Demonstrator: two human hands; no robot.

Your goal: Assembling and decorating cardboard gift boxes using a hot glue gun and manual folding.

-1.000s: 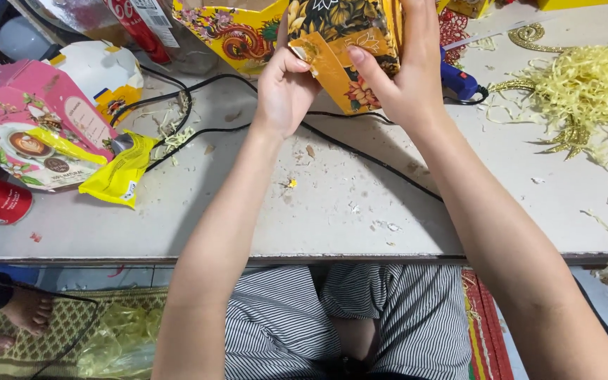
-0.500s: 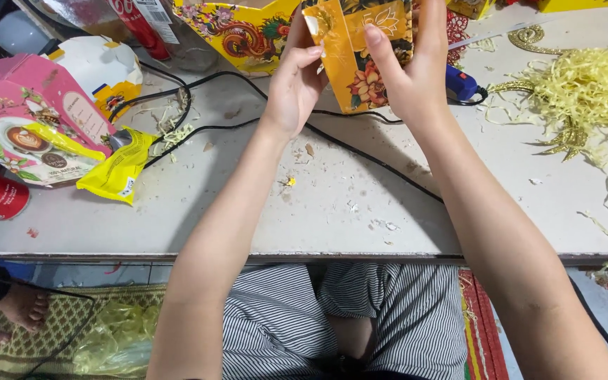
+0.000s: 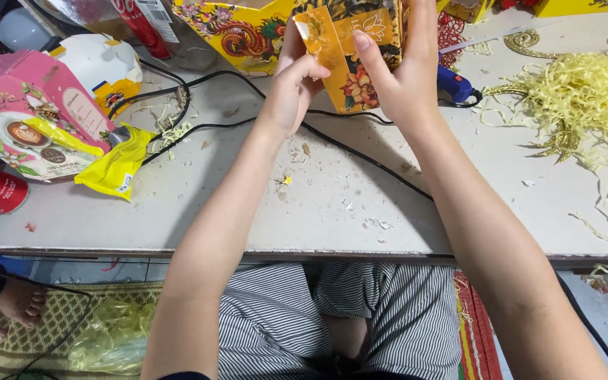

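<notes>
— Where is the yellow card [image 3: 350,60]?

— Above the table's [image 3: 332,197] far side, upright, long axis running away from the person, top edge out of frame.

— And the hands?

— The left hand [image 3: 295,84] pinches its left edge; the right hand [image 3: 402,74] wraps its right side, thumb across the front.

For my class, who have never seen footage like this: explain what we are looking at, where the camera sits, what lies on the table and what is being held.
No machine here: a person's two bare hands, filmed by a camera on their head looking down, so you see forearms and striped trousers below. The left hand and right hand together hold an orange flowered card box above a worn white table. On the table lie a black cable, a pink carton, a yellow wrapper, yellow paper shreds and a blue tool.
</notes>
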